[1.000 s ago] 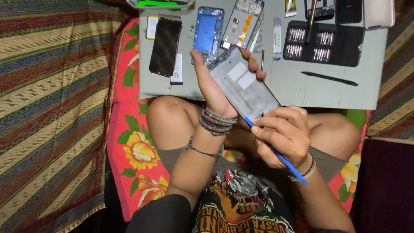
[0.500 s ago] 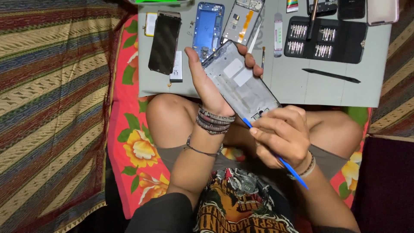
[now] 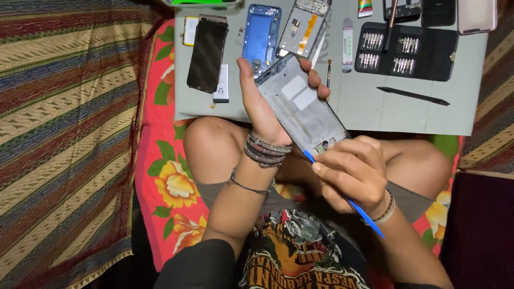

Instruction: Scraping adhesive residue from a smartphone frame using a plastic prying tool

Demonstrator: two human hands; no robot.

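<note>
Head view: phone frame [image 3: 302,104] between left fingers [image 3: 316,80].

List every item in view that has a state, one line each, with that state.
left hand: gripping the phone frame
phone frame: stripped open, held tilted above the lap
right hand: gripping the blue pry tool
blue pry tool: tip at the frame's lower edge
bit case: lying open
black phone: flat on the mat, screen dark

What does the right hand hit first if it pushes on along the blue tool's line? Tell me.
The right hand would first meet the grey rectangular phone frame held by the left hand; the thin blue plastic pry tool apparently touches its lower edge already.
</note>
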